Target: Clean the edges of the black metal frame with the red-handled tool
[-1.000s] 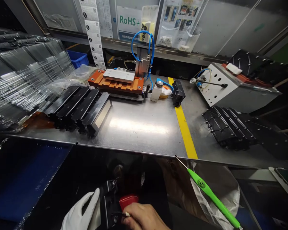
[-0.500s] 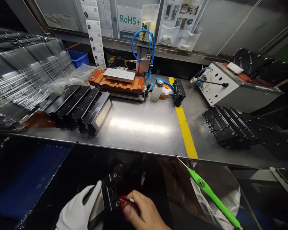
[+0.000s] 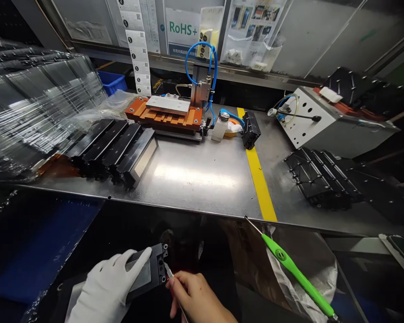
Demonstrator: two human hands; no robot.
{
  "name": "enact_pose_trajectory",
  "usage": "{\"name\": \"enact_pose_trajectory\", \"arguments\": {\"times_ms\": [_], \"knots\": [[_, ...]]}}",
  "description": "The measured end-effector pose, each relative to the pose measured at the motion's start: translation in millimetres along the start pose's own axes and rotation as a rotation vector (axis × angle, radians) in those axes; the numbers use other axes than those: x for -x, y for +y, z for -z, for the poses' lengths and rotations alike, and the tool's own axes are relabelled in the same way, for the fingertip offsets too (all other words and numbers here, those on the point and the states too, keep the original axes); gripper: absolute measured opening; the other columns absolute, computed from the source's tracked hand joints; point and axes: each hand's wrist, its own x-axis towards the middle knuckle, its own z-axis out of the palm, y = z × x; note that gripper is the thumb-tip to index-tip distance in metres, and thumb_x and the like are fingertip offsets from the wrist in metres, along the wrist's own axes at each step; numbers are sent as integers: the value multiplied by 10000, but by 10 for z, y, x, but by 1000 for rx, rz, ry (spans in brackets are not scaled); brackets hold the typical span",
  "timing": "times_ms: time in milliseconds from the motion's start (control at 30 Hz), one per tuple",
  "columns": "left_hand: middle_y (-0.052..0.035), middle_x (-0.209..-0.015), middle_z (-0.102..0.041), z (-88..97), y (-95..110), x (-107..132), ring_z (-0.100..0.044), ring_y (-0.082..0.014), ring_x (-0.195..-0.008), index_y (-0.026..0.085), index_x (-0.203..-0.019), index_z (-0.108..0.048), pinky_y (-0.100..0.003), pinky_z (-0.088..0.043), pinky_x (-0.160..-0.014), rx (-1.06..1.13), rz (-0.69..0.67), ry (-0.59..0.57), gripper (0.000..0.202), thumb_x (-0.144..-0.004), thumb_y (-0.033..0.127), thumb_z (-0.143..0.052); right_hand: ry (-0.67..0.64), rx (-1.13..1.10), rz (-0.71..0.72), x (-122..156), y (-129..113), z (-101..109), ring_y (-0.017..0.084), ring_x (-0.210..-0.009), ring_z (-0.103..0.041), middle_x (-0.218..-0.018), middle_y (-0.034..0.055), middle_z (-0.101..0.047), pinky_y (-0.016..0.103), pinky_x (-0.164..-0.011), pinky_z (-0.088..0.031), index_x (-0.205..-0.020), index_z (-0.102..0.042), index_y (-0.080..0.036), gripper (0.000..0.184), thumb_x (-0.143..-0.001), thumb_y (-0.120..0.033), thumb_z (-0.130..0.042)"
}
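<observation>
My left hand [image 3: 104, 287], in a white glove, is wrapped round a black rectangular housing [image 3: 156, 280] with a grey panel, thumb along its top face. The housing is tilted below the table's front edge, its slotted end turned to the right. My bare right hand [image 3: 197, 294] pinches a slim, knife-like tool [image 3: 169, 271] with a pointed metal tip. That tip is at the slotted end of the housing; whether it touches I cannot tell. Something red shows partly behind the right fingers, mostly hidden.
A green-handled hook tool [image 3: 296, 273] hangs at a hole in the metal table's [image 3: 195, 193] front edge. Several black housings [image 3: 121, 152] lie at left, beside stacked clear trays [image 3: 54, 94]. An orange fixture [image 3: 164, 116], bottle [image 3: 220, 128] and white-faced machine [image 3: 309, 116] stand farther back.
The housing has turned so its grey-panelled face shows more, and the left hand has shifted with it. The right hand's tool tip now points up-left at the housing's end; less red shows.
</observation>
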Motion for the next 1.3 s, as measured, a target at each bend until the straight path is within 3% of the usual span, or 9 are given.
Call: {"name": "enact_pose_trajectory", "arguments": {"times_ms": [167, 267, 433, 500, 633, 733, 1000, 1167, 1300], "knots": [[-126, -1182, -752, 49, 43, -40, -712, -230, -964, 279, -1401, -578, -399, -560, -809, 46, 24, -60, 788, -767, -151, -397, -55, -282, -120, -82, 117, -161, 87, -361, -505, -543, -13, -635, 173, -407, -366, -1032, -675, -116, 584, -937, -673, -528], [-112, -1154, -764, 41, 68, -55, -722, -219, -928, 299, -1387, -594, -391, -568, -795, 7, 37, -87, 776, -792, -151, -379, -133, -392, -151, -164, 202, -260, 103, -375, -523, -540, 15, -625, 184, -401, -356, -1024, -669, -78, 754, -886, -787, -452], [-158, -1187, -739, -91, 63, 23, -707, -237, -961, 250, -1434, -553, -402, -535, -805, 33, 13, -58, 736, -819, -123, -399, -237, -614, -181, -159, 243, -158, 124, -399, -518, -537, -5, -572, 205, -396, -362, -1192, -650, -57, 942, -778, -886, -477], [-165, -1224, -725, -116, 55, 53, -697, -243, -1013, 252, -1455, -527, -414, -529, -846, 83, 25, -103, 749, -814, -119, -413, -125, -488, -79, -111, 251, -30, 142, -485, -558, -619, 12, -602, 245, -471, -436, -1269, -648, -108, 888, -842, -859, -448], [-161, -1234, -725, -67, 55, 64, -697, -245, -1042, 261, -1443, -539, -416, -535, -869, 127, 18, -88, 758, -795, -118, -434, 261, 315, 355, -69, 327, 218, 218, -853, -611, -902, 53, -666, 359, -780, -485, -1278, -708, -352, 411, -1029, -580, -473], [-147, -1240, -725, -23, 62, 66, -701, -255, -1046, 291, -1441, -542, -412, -548, -857, 128, 22, -74, 782, -777, -113, -456, 392, 675, 543, -106, 397, 310, 228, -860, -577, -921, 56, -654, 357, -760, -461, -1295, -690, -384, 290, -1028, -390, -575], [-144, -1310, -691, -52, 30, 115, -681, -265, -1084, 376, -1475, -477, -443, -524, -921, 118, 20, -170, 884, -738, -111, -464, 468, 801, 757, -128, 350, 375, 200, -854, -578, -955, 49, -655, 335, -752, -474, -1308, -667, -352, 308, -1017, -267, -612], [-122, -1369, -660, 144, -27, -40, -671, -301, -1119, 372, -1510, -443, -494, -527, -945, 196, -76, -441, 1013, -620, -109, -501, 461, 852, 821, -150, 312, 422, 194, -843, -575, -935, 48, -659, 325, -753, -483, -1290, -681, -357, 276, -1030, -334, -590], [-112, -1406, -638, 243, -100, -140, -653, -341, -1160, 396, -1499, -464, -517, -517, -969, 209, -108, -510, 1009, -608, -68, -556, 424, 876, 844, -179, 301, 444, 190, -835, -566, -935, 44, -654, 320, -754, -484, -1297, -673, -354, 290, -1013, -322, -623]]}}
